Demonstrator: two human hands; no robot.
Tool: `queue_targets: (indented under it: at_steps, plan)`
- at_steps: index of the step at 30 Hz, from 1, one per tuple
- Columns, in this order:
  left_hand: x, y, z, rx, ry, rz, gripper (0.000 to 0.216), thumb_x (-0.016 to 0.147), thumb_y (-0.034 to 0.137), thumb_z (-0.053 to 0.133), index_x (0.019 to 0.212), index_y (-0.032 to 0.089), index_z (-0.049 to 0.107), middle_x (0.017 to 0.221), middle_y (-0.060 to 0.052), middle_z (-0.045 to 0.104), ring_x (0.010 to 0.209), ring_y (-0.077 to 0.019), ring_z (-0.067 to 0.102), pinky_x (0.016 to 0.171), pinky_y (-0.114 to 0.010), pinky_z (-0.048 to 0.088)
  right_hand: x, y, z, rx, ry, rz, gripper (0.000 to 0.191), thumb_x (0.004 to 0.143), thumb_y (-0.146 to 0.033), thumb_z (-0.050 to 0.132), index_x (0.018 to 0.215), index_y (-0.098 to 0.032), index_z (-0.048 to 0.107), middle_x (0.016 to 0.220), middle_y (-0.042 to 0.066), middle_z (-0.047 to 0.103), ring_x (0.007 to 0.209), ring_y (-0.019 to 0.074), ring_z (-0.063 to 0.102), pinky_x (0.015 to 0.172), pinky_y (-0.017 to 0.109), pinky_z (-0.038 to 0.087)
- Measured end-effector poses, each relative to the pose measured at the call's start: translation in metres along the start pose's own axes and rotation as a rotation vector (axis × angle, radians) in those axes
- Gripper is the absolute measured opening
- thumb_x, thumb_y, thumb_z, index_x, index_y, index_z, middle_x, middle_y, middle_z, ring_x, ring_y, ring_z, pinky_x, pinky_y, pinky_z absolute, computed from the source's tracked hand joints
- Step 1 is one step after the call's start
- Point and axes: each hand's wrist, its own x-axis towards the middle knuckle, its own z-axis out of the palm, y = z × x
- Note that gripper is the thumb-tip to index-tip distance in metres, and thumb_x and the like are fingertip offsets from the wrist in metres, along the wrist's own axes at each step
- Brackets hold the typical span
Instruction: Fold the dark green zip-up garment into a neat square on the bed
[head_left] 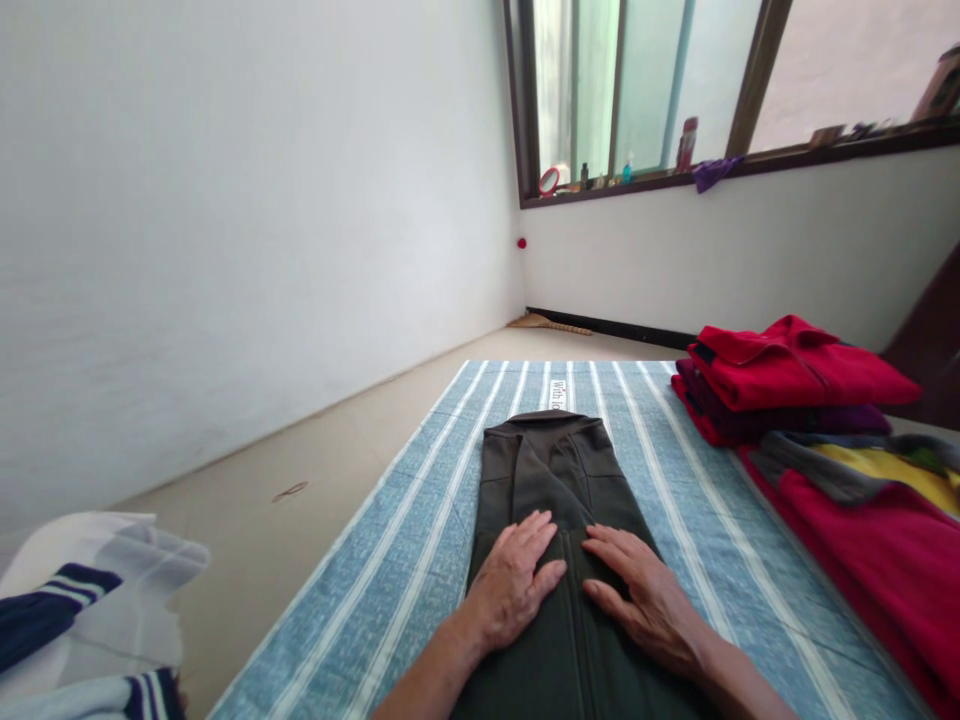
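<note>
A dark green-black jacket [555,470], folded into a long narrow shape, lies on a blue and white striped cloth [405,560]. Its collar end points away from me, and a seam or zip line runs down its middle. My left hand [514,580] rests flat on the jacket just left of that line, fingers stretched out. On the other side, my right hand [637,590] lies flat on it too, with the fingers spread. Neither hand grips anything. The near end of the jacket runs out of the bottom of the view.
Folded red and purple clothes [795,370] are stacked at the right, behind a pink and grey garment [877,540]. White and navy clothing [82,610] sits at the lower left. A white wall [262,220] rises on the left; a windowsill [637,185] holds small bottles.
</note>
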Motion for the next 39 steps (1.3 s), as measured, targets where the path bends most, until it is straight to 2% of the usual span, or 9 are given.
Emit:
queue_targets:
  at_steps: [5,9,11,15,18,24,28,33,39]
  plan:
    - [-0.010,-0.009,-0.006,0.050,0.191,0.118,0.038,0.094,0.033,0.044,0.127,0.017,0.053,0.138,-0.010,0.051,0.131,-0.0213,0.042,0.109,-0.041,0.038,-0.007,0.000,-0.009,0.053,0.099,-0.011,0.043,0.091,-0.045,0.048,0.121,-0.017,0.060,0.133,0.013,0.054,0.123,0.0248,0.050,0.103,0.040,0.043]
    - [-0.030,-0.031,-0.017,0.152,0.324,0.280,0.034,0.092,0.019,0.045,0.125,0.017,0.054,0.130,-0.009,0.058,0.124,-0.0198,0.050,0.103,-0.037,0.046,-0.026,0.012,-0.023,-0.044,0.159,-0.058,0.036,0.091,-0.040,0.048,0.118,-0.020,0.062,0.125,0.011,0.060,0.116,0.0243,0.057,0.097,0.040,0.048]
    - [-0.044,-0.043,-0.021,0.205,0.337,0.338,0.039,0.090,0.009,0.042,0.126,0.018,0.052,0.129,-0.008,0.059,0.123,-0.0188,0.051,0.102,-0.036,0.047,-0.040,0.022,-0.030,-0.116,0.192,-0.104,0.032,0.090,-0.034,0.049,0.116,-0.021,0.063,0.123,0.010,0.062,0.112,0.0238,0.059,0.095,0.038,0.050]
    - [-0.071,-0.056,-0.029,0.310,0.271,0.368,0.055,0.083,-0.002,0.036,0.132,0.019,0.047,0.132,-0.007,0.056,0.125,-0.0183,0.049,0.103,-0.036,0.046,-0.075,0.045,-0.038,-0.271,0.200,-0.238,0.035,0.086,-0.020,0.049,0.118,-0.023,0.063,0.121,0.009,0.064,0.109,0.0236,0.062,0.092,0.036,0.052]
    - [-0.081,-0.059,-0.030,0.329,0.197,0.347,0.062,0.081,-0.003,0.035,0.137,0.022,0.043,0.136,-0.006,0.053,0.126,-0.0182,0.048,0.104,-0.036,0.045,-0.095,0.055,-0.042,-0.328,0.127,-0.290,0.047,0.081,-0.012,0.048,0.125,-0.024,0.059,0.128,0.008,0.059,0.115,0.0247,0.058,0.094,0.036,0.051]
    - [-0.084,-0.065,-0.027,0.279,0.101,0.326,0.068,0.079,0.000,0.036,0.142,0.024,0.033,0.143,-0.006,0.045,0.131,-0.0198,0.042,0.105,-0.040,0.043,-0.108,0.052,-0.052,-0.223,-0.102,-0.236,0.066,0.075,-0.009,0.048,0.139,-0.028,0.045,0.145,0.006,0.038,0.131,0.0265,0.040,0.105,0.039,0.040]
    - [-0.085,-0.066,-0.029,0.254,0.049,0.314,0.070,0.077,0.000,0.037,0.143,0.024,0.030,0.144,-0.006,0.043,0.133,-0.0202,0.039,0.107,-0.041,0.041,-0.110,0.045,-0.061,-0.138,-0.176,-0.177,0.074,0.072,-0.008,0.049,0.142,-0.031,0.039,0.149,0.002,0.031,0.135,0.0263,0.033,0.110,0.041,0.032]
    - [-0.085,-0.062,-0.034,0.211,-0.008,0.277,0.070,0.079,0.001,0.037,0.144,0.026,0.027,0.146,-0.006,0.041,0.134,-0.0210,0.038,0.109,-0.042,0.039,-0.112,0.037,-0.072,-0.100,-0.260,-0.136,0.077,0.070,-0.013,0.057,0.142,-0.033,0.037,0.150,0.003,0.029,0.136,0.0305,0.030,0.111,0.047,0.029]
    - [-0.086,-0.062,-0.037,0.172,-0.061,0.258,0.077,0.078,0.005,0.042,0.147,0.028,0.017,0.150,-0.005,0.034,0.136,-0.0232,0.033,0.111,-0.046,0.034,-0.118,0.051,-0.067,-0.073,-0.293,-0.116,0.076,0.077,-0.037,0.064,0.145,-0.035,0.030,0.152,0.003,0.024,0.138,0.0327,0.023,0.111,0.052,0.024]
